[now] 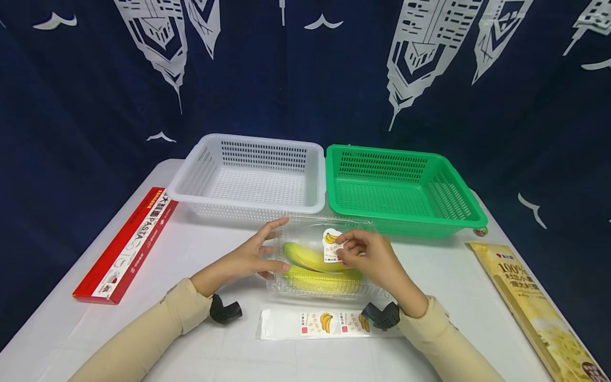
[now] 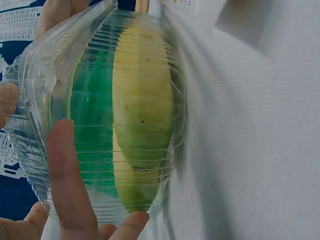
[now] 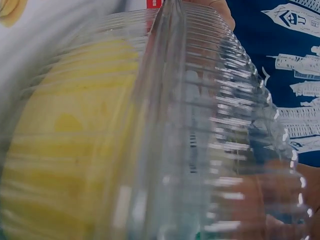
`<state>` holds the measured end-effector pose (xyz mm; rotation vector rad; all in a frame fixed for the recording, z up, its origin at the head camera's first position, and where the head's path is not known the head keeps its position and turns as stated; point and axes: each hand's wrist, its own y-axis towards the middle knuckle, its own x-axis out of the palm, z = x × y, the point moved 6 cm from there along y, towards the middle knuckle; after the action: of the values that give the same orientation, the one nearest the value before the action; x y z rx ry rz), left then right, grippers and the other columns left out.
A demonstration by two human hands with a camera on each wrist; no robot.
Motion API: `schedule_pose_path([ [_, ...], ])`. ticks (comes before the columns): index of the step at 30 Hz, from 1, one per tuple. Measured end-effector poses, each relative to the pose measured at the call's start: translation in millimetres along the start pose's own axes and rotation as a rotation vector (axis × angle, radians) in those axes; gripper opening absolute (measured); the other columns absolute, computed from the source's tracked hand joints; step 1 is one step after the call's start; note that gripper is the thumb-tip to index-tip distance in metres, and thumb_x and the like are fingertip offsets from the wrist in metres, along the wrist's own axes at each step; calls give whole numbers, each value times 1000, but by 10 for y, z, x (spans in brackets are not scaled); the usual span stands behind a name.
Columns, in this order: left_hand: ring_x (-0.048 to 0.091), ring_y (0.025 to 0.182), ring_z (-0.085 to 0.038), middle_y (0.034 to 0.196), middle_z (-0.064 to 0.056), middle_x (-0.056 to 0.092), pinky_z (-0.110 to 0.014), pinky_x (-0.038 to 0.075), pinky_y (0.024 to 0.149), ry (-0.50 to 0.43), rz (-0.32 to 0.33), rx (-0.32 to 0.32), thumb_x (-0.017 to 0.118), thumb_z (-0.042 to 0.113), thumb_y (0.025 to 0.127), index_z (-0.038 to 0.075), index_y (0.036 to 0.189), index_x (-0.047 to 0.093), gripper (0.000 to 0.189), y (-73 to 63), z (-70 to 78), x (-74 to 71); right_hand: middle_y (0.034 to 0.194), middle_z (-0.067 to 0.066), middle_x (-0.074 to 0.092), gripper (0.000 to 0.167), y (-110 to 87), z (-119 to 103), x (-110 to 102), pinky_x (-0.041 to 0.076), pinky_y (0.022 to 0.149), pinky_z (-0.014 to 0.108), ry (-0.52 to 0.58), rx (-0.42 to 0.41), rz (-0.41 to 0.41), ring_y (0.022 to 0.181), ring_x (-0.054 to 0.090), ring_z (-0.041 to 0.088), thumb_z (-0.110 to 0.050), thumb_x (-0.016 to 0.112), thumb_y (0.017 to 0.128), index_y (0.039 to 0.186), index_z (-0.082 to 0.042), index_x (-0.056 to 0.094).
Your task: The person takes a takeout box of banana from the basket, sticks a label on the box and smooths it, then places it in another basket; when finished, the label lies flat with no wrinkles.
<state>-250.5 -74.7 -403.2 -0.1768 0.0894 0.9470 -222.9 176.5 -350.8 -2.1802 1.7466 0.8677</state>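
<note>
A clear plastic clamshell container (image 1: 298, 225) with bananas (image 1: 324, 278) inside sits in front of the baskets, its lid down. At its left end my left hand (image 1: 253, 254) grips it, thumb near the front and fingers spread toward the back; in the left wrist view its fingers (image 2: 70, 185) lie against the ribbed plastic (image 2: 95, 165). Over the lid, my right hand (image 1: 374, 257) pinches the right edge of a white banana sticker (image 1: 330, 252). How much of the sticker touches the lid I cannot tell. The right wrist view shows the container's ribbed side (image 3: 220, 125) close up.
A strip of banana stickers (image 1: 281, 323) lies at the front. Behind stand a white basket (image 1: 248, 208) and a green basket (image 1: 401, 220). A red pasta box (image 1: 129, 246) lies on the left and a yellow pasta packet (image 1: 534, 302) on the right.
</note>
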Motion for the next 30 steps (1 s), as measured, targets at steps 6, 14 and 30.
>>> schedule_pose_path([
  [6, 24, 152, -65, 173, -30, 12, -43, 60, 76, -5, 4, -5, 83, 11, 92, 27, 173, 17, 106, -4, 3, -9, 79, 1, 72, 17, 51, -4, 26, 58, 65, 26, -43, 11, -8, 66, 69, 16, 1, 78, 95, 111, 5, 75],
  [14, 24, 153, -65, 174, -30, 11, -42, 60, 76, -7, 0, -3, 83, 11, 92, 27, 173, 17, 106, -4, -3, -7, 78, 1, 69, 14, 90, 17, 46, 57, 59, 28, -69, 54, -8, 61, 68, 17, 1, 77, 96, 109, 4, 76],
  [30, 24, 153, -64, 174, -29, 11, -42, 61, 75, -16, 3, -2, 83, 10, 92, 26, 173, 18, 106, -12, 3, 1, 89, 5, 57, 29, 69, -40, 64, 52, 75, 37, -276, -9, 57, 68, 53, 14, -10, 89, 87, 114, -1, 81],
])
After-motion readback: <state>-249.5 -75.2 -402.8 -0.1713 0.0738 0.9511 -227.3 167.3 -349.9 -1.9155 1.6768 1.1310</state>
